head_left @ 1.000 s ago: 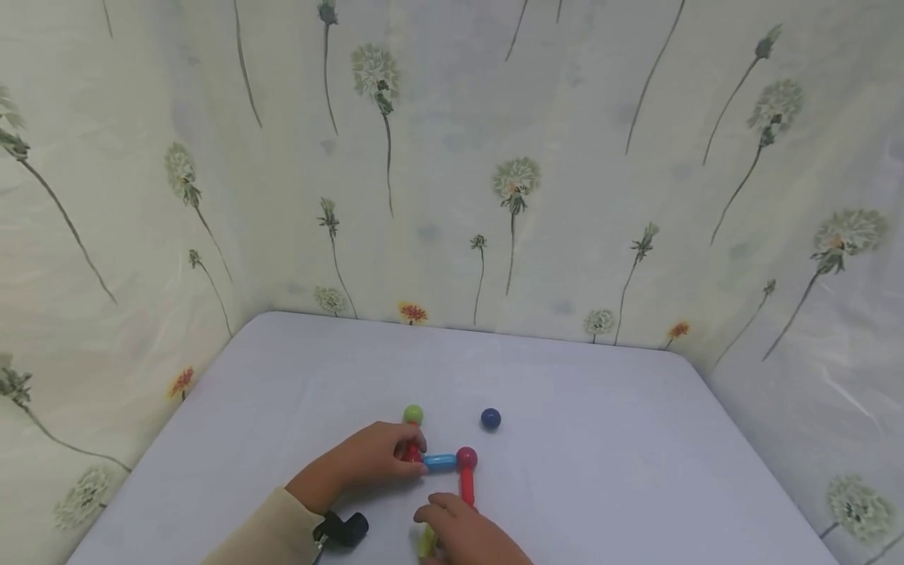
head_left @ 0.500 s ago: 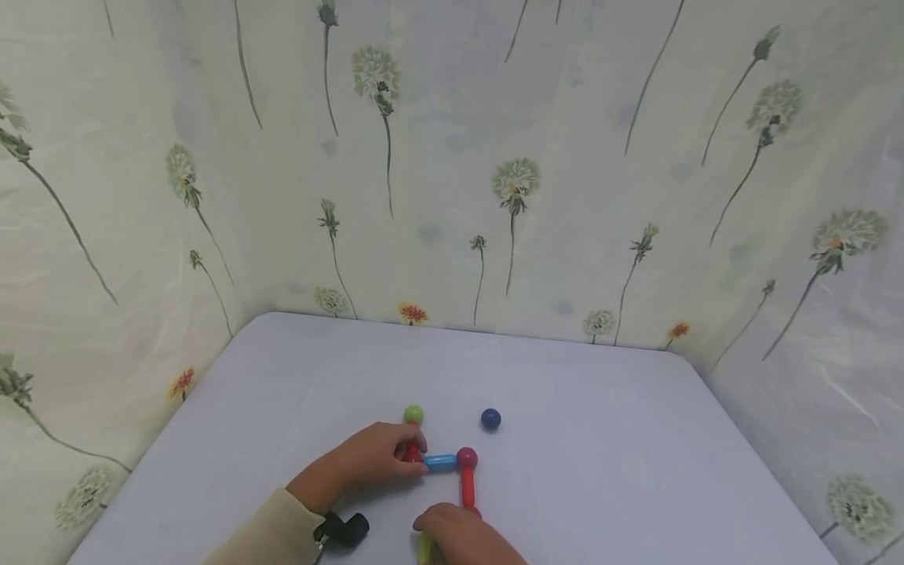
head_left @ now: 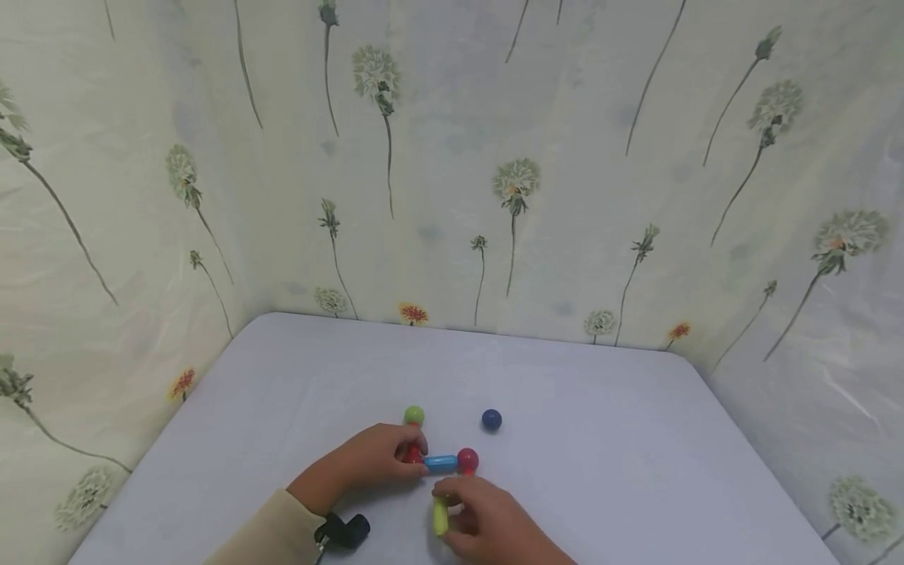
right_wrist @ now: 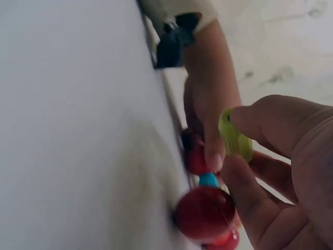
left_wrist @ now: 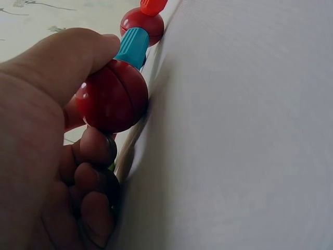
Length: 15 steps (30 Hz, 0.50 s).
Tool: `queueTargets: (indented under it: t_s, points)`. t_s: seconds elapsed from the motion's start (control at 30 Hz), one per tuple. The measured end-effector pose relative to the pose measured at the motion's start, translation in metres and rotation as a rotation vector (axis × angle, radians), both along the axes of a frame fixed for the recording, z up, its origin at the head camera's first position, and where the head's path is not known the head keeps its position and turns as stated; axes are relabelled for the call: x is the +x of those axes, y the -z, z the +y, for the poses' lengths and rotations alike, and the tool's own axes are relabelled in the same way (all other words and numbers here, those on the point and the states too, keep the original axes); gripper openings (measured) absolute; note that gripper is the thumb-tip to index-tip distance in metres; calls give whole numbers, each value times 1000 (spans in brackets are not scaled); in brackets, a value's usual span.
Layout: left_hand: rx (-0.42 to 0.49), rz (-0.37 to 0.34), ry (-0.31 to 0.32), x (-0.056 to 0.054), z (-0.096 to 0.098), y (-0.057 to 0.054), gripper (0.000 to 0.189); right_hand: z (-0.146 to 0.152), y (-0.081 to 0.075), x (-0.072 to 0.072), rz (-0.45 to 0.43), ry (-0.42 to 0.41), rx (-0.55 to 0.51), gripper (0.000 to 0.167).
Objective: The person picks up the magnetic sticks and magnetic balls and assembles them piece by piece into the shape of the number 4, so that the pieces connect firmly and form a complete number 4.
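Note:
My left hand (head_left: 370,455) pinches a red ball (left_wrist: 114,96) between thumb and fingers. A blue rod (head_left: 442,463) joins that ball to a second red ball (head_left: 468,461), from which a red rod runs toward me, mostly hidden by my right hand (head_left: 490,514). Beyond the left fingers, a lime green ball (head_left: 413,414) sits at the far end of another red rod. My right hand pinches a yellow-green rod (right_wrist: 235,136) between thumb and fingers. It is close to a red ball (right_wrist: 204,213) in the right wrist view.
A loose dark blue ball (head_left: 491,420) lies on the white table (head_left: 621,455), beyond the joined pieces. A black device (head_left: 344,531) is strapped at my left wrist, under a beige sleeve (head_left: 264,530). Flower-patterned curtain (head_left: 452,196) surrounds the table's back and sides.
My right hand has moved away from the near edge and slightly right, carrying the yellow-green rod, and now covers most of the red rod. The left hand stays in place.

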<state>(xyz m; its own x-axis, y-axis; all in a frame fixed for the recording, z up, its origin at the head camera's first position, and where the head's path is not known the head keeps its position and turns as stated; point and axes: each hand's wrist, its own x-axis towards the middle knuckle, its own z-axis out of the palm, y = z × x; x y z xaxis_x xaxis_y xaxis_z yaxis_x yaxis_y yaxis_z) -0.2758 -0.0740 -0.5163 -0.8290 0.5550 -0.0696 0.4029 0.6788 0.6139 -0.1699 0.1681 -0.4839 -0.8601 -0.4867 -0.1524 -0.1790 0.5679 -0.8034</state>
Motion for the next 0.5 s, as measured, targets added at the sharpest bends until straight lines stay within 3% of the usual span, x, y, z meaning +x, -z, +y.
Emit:
queueTargets:
  t_s: [0.2, 0.33, 0.5]
  points:
    - [-5, 0, 15, 0, 1, 0, 23, 24, -4, -22, 47, 222, -82, 46]
    - [-30, -19, -7, 1, 2, 0, 25, 32, 1, -40, 95, 350, -21, 50]
    - [-36, -16, -12, 1, 2, 0, 25, 31, 6, -55, 117, 395, 4, 47]
